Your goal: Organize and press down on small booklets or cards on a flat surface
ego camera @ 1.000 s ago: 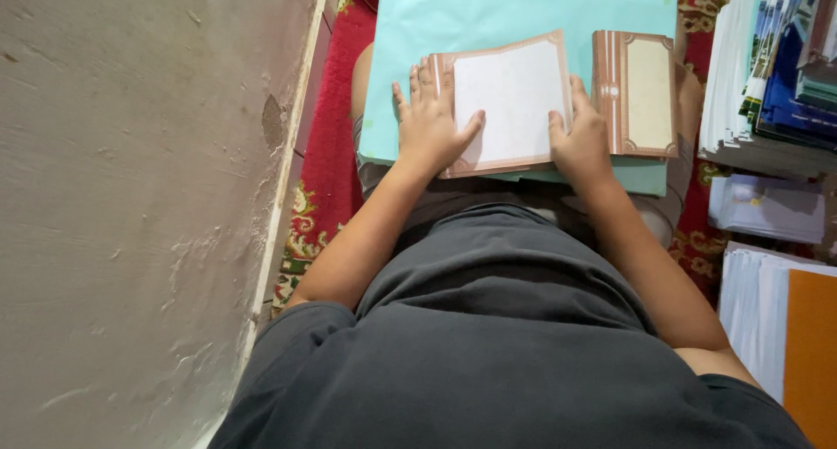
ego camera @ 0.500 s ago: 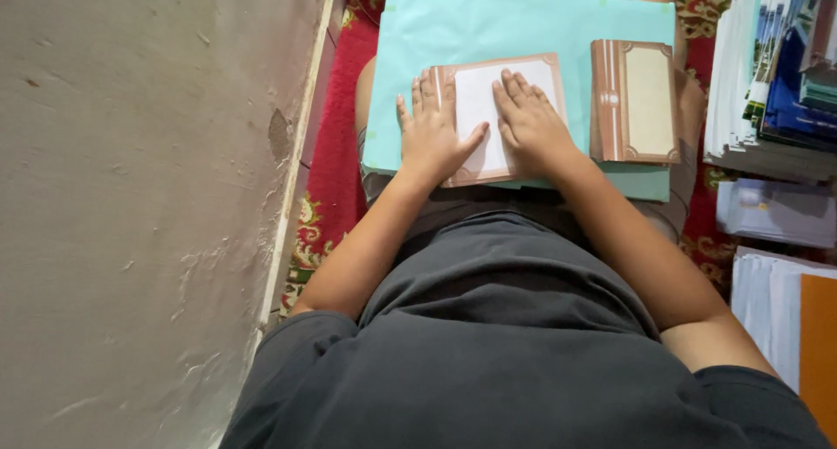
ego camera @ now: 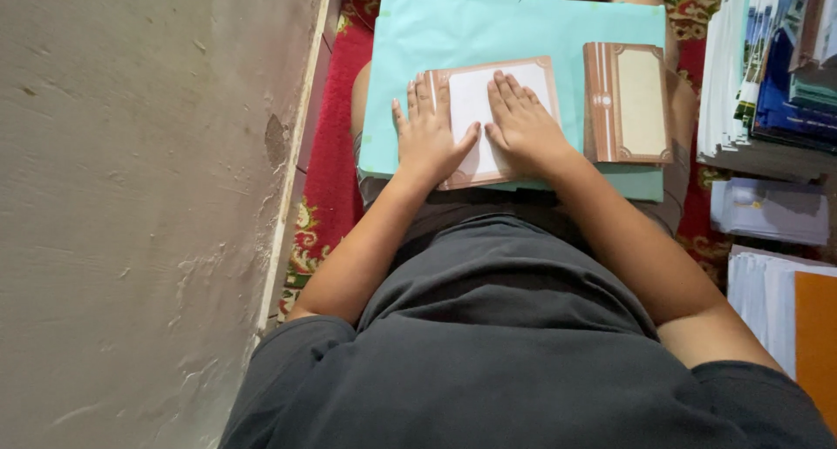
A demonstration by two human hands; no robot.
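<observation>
Both palms press flat on one card, a brown-bordered sheet with a white middle that lies on a pale teal board across the person's lap. Left hand covers the card's left edge, fingers spread and pointing away from the body, its little finger lying off the card on the teal board. Right hand lies just beside it on the white middle, fingers straight and close together, thumb tip nearly meeting the left thumb. Neither hand curls around anything; both are open and laid flat, pinning the card down without gripping it. Beyond the fingertips the card's far border shows, and the teal board runs on past it. Just right of the right hand, apart from the card by a narrow strip of teal, lies a second card, face up, with a brown striped band along its left side and a tan panel. Farther right of that hand, well off the board, stand stacks of paper and a white bundle, and nearer the body an orange folder. Left of the left hand a red patterned rug shows below the board, and past it rises a rough grey wall.
</observation>
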